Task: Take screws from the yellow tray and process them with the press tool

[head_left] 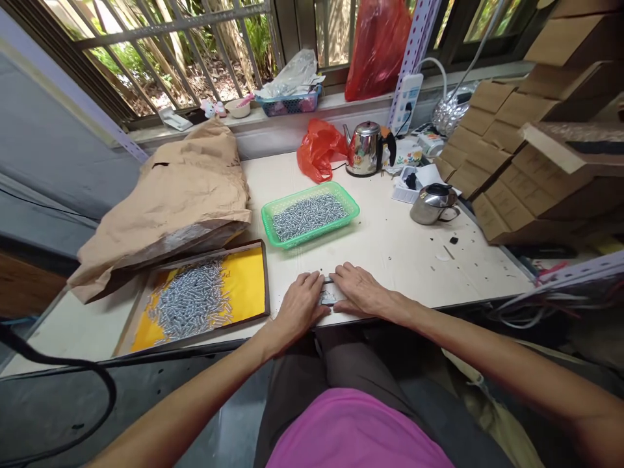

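Note:
My left hand (301,302) and my right hand (359,291) rest on the table near its front edge, close together. Between them lies a small flat plate (329,294), pale with a dark edge, and both hands are closed on its sides. My fingers hide much of it, and its details are too small to make out. Left of my hands, a shallow tray (267,279) with a yellow lining holds a heap of small silvery metal pins (190,302). Beyond my hands stands a green plastic basket (312,238) with more such metal pins (309,214).
Large brown paper (170,182) covers something at the left. A kettle (365,153), a red plastic bag (319,149) and a steel pot (431,207) stand farther back. Cardboard boxes (531,182) are stacked at the right. Small dark scraps (454,240) lie on the tabletop (394,260).

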Demonstrator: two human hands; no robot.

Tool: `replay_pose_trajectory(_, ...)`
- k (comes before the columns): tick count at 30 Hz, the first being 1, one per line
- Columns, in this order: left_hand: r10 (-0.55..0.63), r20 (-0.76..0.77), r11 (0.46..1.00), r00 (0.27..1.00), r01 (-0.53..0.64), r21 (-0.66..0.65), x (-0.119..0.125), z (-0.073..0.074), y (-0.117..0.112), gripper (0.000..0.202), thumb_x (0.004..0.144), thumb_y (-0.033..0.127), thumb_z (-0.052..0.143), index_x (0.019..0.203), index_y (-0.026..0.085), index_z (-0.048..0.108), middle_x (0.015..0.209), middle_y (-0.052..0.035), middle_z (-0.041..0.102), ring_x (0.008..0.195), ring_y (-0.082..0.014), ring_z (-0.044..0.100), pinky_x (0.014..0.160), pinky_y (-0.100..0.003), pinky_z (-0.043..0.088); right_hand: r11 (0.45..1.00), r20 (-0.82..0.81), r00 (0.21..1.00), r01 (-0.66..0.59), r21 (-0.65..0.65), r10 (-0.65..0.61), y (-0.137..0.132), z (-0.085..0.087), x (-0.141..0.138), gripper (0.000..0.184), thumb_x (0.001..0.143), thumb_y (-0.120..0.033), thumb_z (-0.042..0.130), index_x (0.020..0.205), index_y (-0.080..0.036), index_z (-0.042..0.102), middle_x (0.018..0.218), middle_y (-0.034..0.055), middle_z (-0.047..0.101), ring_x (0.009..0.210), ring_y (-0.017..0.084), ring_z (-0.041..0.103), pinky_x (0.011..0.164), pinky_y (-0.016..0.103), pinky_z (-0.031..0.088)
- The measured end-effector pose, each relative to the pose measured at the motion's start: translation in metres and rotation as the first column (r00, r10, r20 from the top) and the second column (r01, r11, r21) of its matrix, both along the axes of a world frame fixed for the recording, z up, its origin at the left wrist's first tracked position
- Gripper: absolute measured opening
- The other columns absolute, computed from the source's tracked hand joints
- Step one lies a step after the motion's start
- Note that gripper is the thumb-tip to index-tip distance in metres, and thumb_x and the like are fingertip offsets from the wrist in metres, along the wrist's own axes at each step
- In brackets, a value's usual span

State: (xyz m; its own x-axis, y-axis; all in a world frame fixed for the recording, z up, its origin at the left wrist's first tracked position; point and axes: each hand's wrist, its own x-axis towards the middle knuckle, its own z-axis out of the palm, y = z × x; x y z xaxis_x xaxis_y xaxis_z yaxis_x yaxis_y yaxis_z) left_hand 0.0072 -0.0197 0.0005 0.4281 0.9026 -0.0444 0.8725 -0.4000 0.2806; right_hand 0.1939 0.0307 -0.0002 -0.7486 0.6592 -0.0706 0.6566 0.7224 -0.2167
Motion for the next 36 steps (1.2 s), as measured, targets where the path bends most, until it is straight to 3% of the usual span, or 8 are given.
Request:
replay_pose_trajectory(7,-0.090,-0.092,0.994,0.992,0.083,-0.077,0.004,-0.002,0.025,0.063,0.077,0.036,0.068,0.131,0.013,0.045,0.117,-0.0145,0.057,0.107,-0.0293,0.050,0.091,-0.041,0.044,0.998,-0.001,0.999,0.050,-0.027,-0.050,-0.001,-0.003,0.008,0.068,0.069,-0.044,0.078,0.122,-0.010,0.052,0.111,0.0139,0.055,0.101,0.029,0.047,0.083,0.039,0.044)
replay_pose_trajectory(11,-0.115,-0.149,0.991,0.982,0.103,-0.086,0.005,0.002,0.028,0.049,0.077,0.040,0.069,0.118,0.015,0.056,0.106,-0.0111,0.059,0.101,-0.0271,0.051,0.084,-0.036,0.045,0.997,0.068,0.995,0.074,0.004,-0.075,-0.008,0.005,0.001,0.050,0.079,-0.039,0.071,0.117,-0.010,0.057,0.108,0.0140,0.057,0.103,0.030,0.048,0.083,0.038,0.043)
replay_pose_trajectory(17,0.027,-0.162,0.998,0.986,-0.035,-0.045,0.004,-0.006,0.025,0.027,0.085,0.041,0.060,0.099,0.019,0.064,0.096,-0.0075,0.061,0.098,-0.0253,0.052,0.073,-0.033,0.044,0.999,0.106,0.994,0.007,0.039,-0.011,-0.001,0.002,-0.010,0.014,0.090,-0.022,0.058,0.098,-0.013,0.064,0.098,0.0106,0.062,0.095,0.023,0.054,0.079,0.032,0.040)
replay_pose_trajectory(22,0.073,-0.181,0.996,0.981,-0.083,-0.045,0.008,-0.005,0.024,0.025,0.088,0.041,0.055,0.092,0.018,0.065,0.094,-0.0077,0.062,0.097,-0.0253,0.053,0.068,-0.033,0.045,0.999,0.081,0.997,-0.003,0.042,-0.001,0.003,-0.008,-0.012,0.013,0.093,-0.023,0.054,0.095,-0.015,0.065,0.092,0.0081,0.062,0.090,0.020,0.055,0.075,0.030,0.040)
replay_pose_trajectory(26,0.121,-0.186,0.992,0.975,-0.123,-0.001,0.010,-0.005,0.018,0.028,0.086,0.038,0.059,0.105,0.016,0.062,0.102,-0.0097,0.063,0.100,-0.0276,0.055,0.075,-0.036,0.049,0.997,0.038,0.999,0.032,0.064,-0.035,0.007,-0.004,-0.009,0.021,0.088,-0.027,0.062,0.105,-0.015,0.063,0.100,0.0095,0.061,0.096,0.024,0.053,0.078,0.031,0.041)
replay_pose_trajectory(30,0.158,-0.076,0.981,0.984,-0.147,0.130,0.015,-0.022,-0.006,0.038,0.088,0.024,0.057,0.124,0.012,0.053,0.132,-0.0153,0.052,0.122,-0.0305,0.048,0.098,-0.043,0.045,0.992,-0.065,0.993,-0.107,-0.066,0.103,0.029,-0.002,0.005,0.045,0.080,-0.044,0.069,0.114,-0.015,0.061,0.102,0.0105,0.060,0.095,0.024,0.053,0.078,0.031,0.043)
replay_pose_trajectory(32,0.124,0.000,0.975,0.992,-0.122,0.187,0.021,-0.034,-0.022,0.038,0.090,0.020,0.051,0.127,0.012,0.050,0.143,-0.0160,0.044,0.134,-0.0309,0.038,0.106,-0.045,0.039,0.983,-0.117,0.984,-0.146,-0.109,0.133,0.040,-0.006,0.008,0.038,0.086,-0.041,0.063,0.114,-0.015,0.062,0.101,0.0103,0.060,0.093,0.022,0.055,0.079,0.030,0.043)
replay_pose_trajectory(36,0.048,0.146,0.980,0.988,-0.075,0.186,0.036,-0.046,-0.046,0.040,0.094,0.029,0.047,0.131,0.015,0.048,0.140,-0.0129,0.050,0.134,-0.0310,0.039,0.109,-0.053,0.033,0.999,-0.043,0.998,0.039,0.010,-0.039,0.051,-0.015,0.000,0.017,0.092,-0.023,0.052,0.098,-0.016,0.067,0.097,0.0091,0.061,0.093,0.021,0.054,0.078,0.029,0.039)
